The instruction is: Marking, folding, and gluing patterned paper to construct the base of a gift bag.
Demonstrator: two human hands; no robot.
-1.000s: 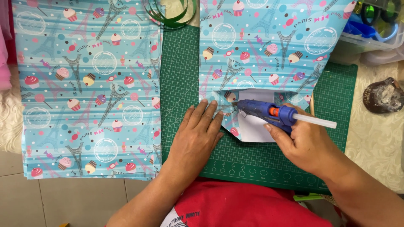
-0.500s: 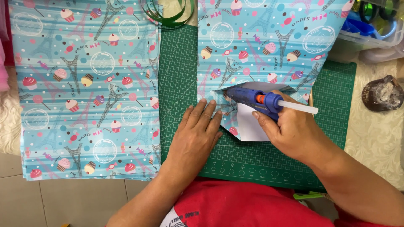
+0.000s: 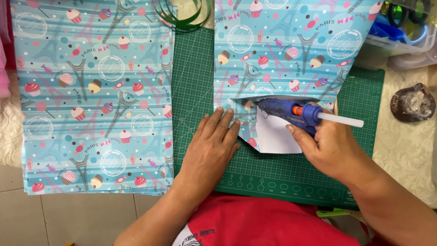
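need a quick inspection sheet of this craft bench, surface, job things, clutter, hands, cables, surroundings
surface: green gridded cutting mat on a cream patterned tablecloth.
job's things: blue hot glue gun with a clear glue stick at the back, nozzle at the folded flaps of a light blue printed paper bag, white inside showing.
clutter: stack of matching light blue printed paper sheets; dark green ribbon loop; clear plastic bin; brown dish with white residue.
grippers: left hand flat, fingertips pressing a flap; right hand has its grip on the gun.
cables: nothing seen.
surroundings: grey floor tiles; pink fabric.
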